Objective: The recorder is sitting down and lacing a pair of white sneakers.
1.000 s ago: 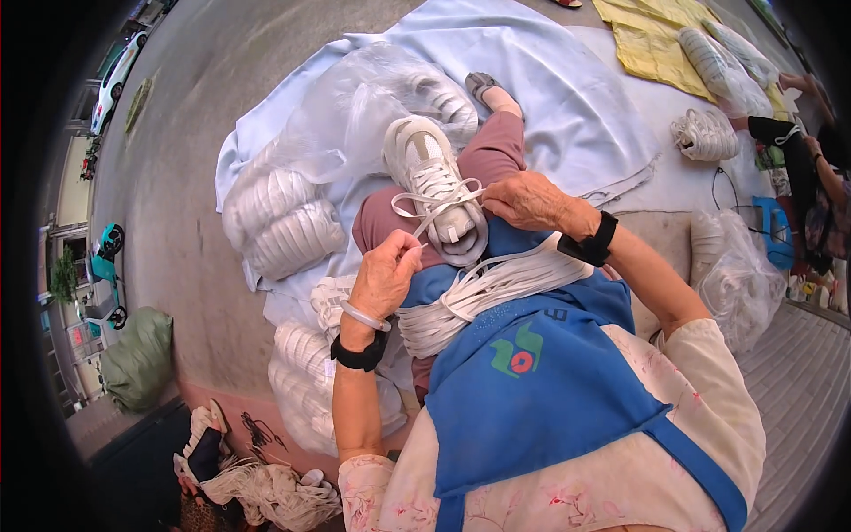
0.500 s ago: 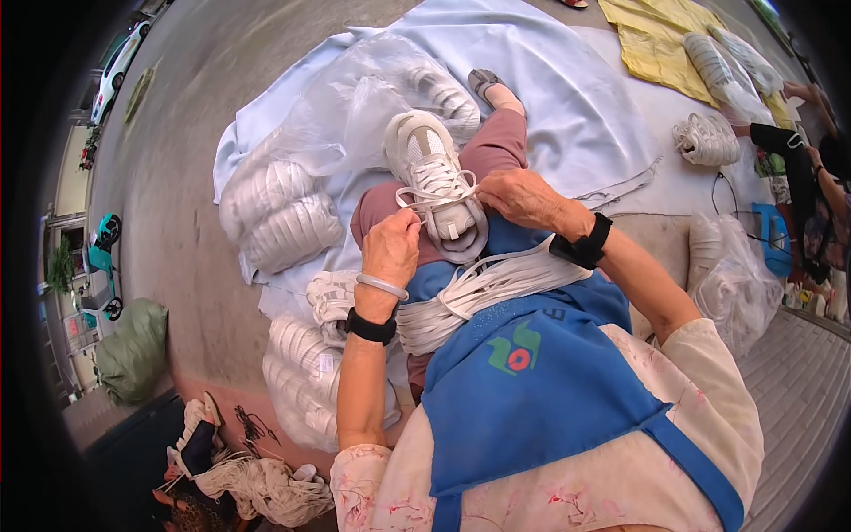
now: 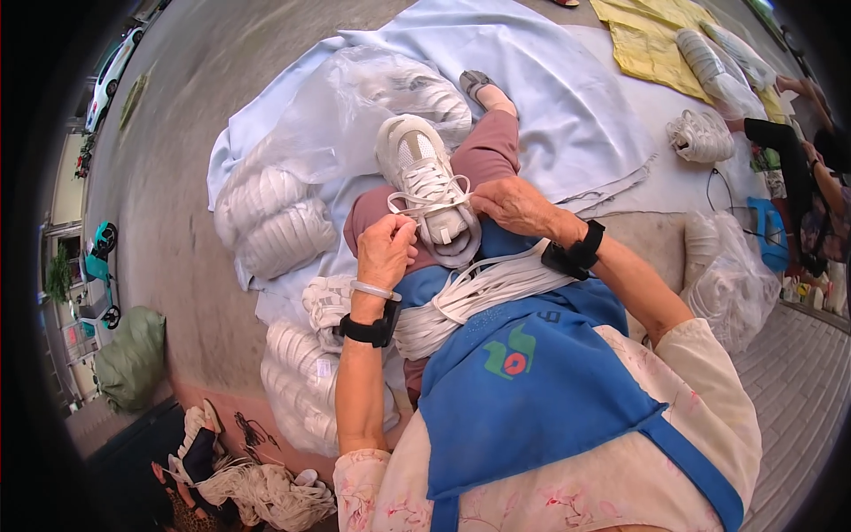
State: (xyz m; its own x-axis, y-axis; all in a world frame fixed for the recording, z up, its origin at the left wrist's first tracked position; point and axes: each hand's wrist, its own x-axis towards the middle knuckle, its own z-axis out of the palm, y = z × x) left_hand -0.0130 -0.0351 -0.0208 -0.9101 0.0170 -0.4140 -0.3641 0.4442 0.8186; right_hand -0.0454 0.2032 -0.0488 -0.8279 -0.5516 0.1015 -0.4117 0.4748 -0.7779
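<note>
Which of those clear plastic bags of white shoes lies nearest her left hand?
The clear plastic bag of white shoes beside her left hand forearm, below the others.

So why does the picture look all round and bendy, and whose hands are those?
The camera sits on a person's head and looks down, so its wide lens bends the edges. The hands are that person's own. A white shoe rests on their lap, above a blue apron. The left hand and the right hand each pinch a white lace on the shoe. A bundle of more laces lies across the lap. Clear bags of white shoes sit on a pale blue sheet.
</note>
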